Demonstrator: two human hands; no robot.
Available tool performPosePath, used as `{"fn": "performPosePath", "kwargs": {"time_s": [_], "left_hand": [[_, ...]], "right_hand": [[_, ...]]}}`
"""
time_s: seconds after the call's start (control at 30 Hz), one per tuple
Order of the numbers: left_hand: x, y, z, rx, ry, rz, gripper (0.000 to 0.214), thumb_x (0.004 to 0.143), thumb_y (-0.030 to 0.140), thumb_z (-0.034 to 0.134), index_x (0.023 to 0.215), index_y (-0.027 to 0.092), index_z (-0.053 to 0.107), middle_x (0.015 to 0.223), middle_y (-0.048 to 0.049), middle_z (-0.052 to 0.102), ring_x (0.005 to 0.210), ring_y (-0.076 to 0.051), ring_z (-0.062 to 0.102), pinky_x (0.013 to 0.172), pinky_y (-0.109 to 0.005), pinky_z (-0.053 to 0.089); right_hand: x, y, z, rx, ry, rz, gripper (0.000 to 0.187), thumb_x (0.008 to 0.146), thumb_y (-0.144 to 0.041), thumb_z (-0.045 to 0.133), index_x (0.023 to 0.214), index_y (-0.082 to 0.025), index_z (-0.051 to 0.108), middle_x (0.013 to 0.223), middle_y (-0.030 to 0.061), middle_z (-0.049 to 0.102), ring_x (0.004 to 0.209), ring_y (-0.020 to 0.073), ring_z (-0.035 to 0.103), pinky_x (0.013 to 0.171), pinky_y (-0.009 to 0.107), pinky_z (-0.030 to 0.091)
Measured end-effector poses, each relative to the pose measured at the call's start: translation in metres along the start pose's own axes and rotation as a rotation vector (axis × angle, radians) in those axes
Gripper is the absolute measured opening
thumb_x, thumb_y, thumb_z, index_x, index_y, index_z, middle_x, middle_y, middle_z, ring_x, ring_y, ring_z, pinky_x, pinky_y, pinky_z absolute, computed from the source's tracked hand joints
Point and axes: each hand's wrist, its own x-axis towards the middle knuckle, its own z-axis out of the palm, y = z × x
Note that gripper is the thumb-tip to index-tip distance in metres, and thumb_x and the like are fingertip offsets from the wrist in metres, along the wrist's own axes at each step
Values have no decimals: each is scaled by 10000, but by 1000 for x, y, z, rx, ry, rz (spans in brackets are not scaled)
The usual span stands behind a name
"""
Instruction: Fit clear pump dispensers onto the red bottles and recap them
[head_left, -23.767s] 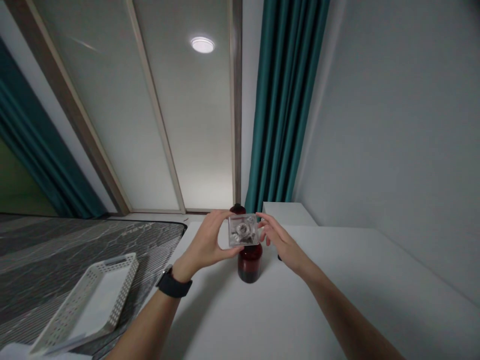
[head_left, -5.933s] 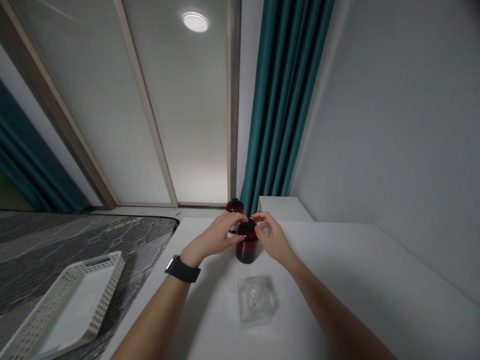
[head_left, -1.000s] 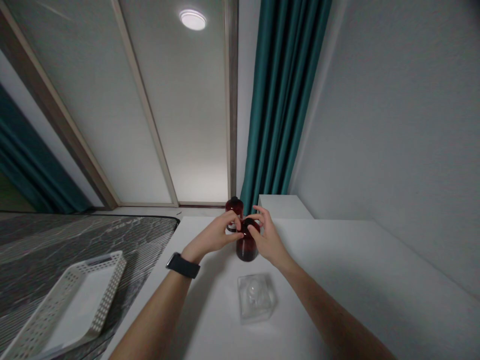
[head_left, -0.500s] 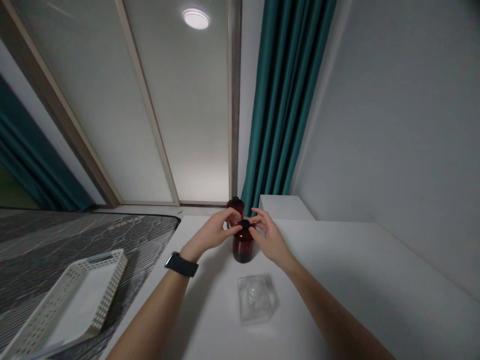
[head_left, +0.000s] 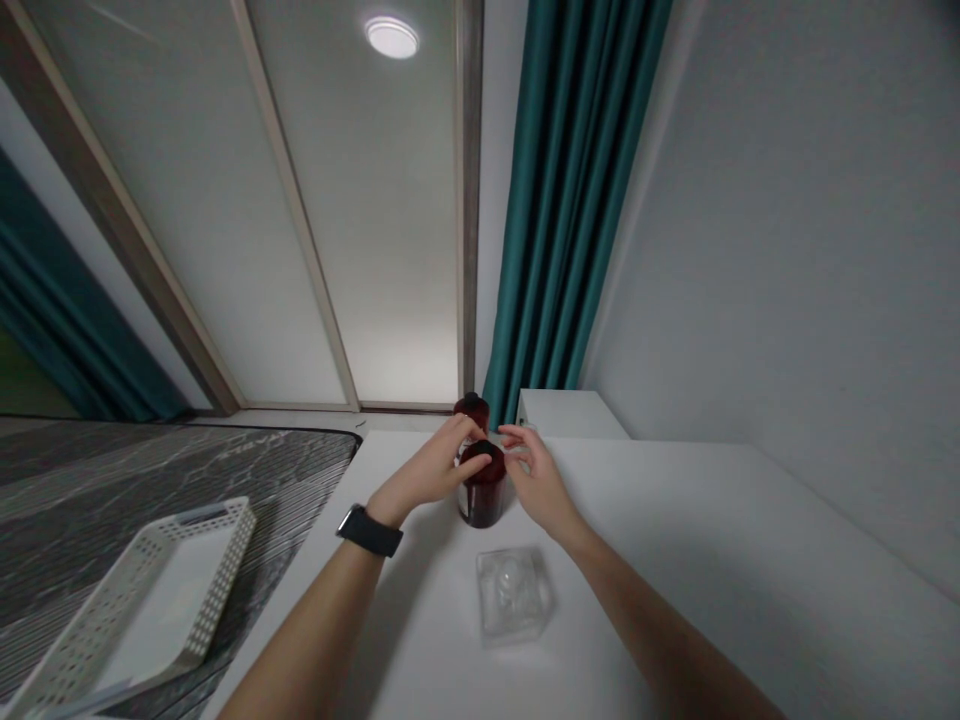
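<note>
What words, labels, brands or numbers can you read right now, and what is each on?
None can be read in this view.
Front red bottle: a pale strip at its left edge, perhaps a label; too small to read.
Rear red bottle: partly hidden by the left hand; no legible lettering.
Clear box: no legible marking.
Watch: screen angled away; nothing legible.

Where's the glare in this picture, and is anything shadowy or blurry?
In the head view, a round light glares against the pale framed panel, probably a reflection; in the same head view, a soft shadow stretches across the white table from near the front dark-red bottle toward the viewer; also in the head view, the clear box looks soft-edged.
</note>
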Motion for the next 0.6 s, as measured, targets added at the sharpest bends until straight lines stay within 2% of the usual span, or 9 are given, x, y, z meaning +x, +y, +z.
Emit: {"fn": "performPosePath", "kwargs": {"time_s": [0.1,0.3,0.43,0.53,0.6], "left_hand": [[1,-1,4,14,34,-32,97,906,249,564,984,206,526,992,-45,590,896,-213,570,825,-356,472],[0,-4,7,79,105,-157,171,877,336,621,905,214,503,872,-8,611,751,-195,574,685,-318,453],[0,-2,7,119,129,-205,195,865,362,632,873,214,506,819,2,601,674,-179,557,606,-294,429],[0,-3,3,100,124,-183,170,863,352,632,891,207,547,862,-18,619,728,-190,578,635,-299,454],[-1,-4,-2,36,53,-121,141,871,323,621,940,203,595,945,-42,642,819,-203,597,710,-318,485]], "right_hand": [[2,1,-3,-7,-14,27,335,819,-157,513,1128,-234,618,1028,53,668,992,192,646,863,351,541],[-1,0,1,30,-117,31,336,849,-174,507,1163,-257,594,1223,69,655,1174,202,605,964,384,517],[-3,2,3,-72,-76,-28,328,835,-160,519,1130,-256,626,1203,68,618,1110,196,606,879,346,553],[-3,3,2,-57,-78,-15,325,828,-151,520,1119,-249,625,1151,60,633,1019,183,628,828,329,563],[-3,4,1,-35,-87,-1,323,825,-151,520,1117,-248,622,1142,55,645,1021,182,628,836,334,559]]}}
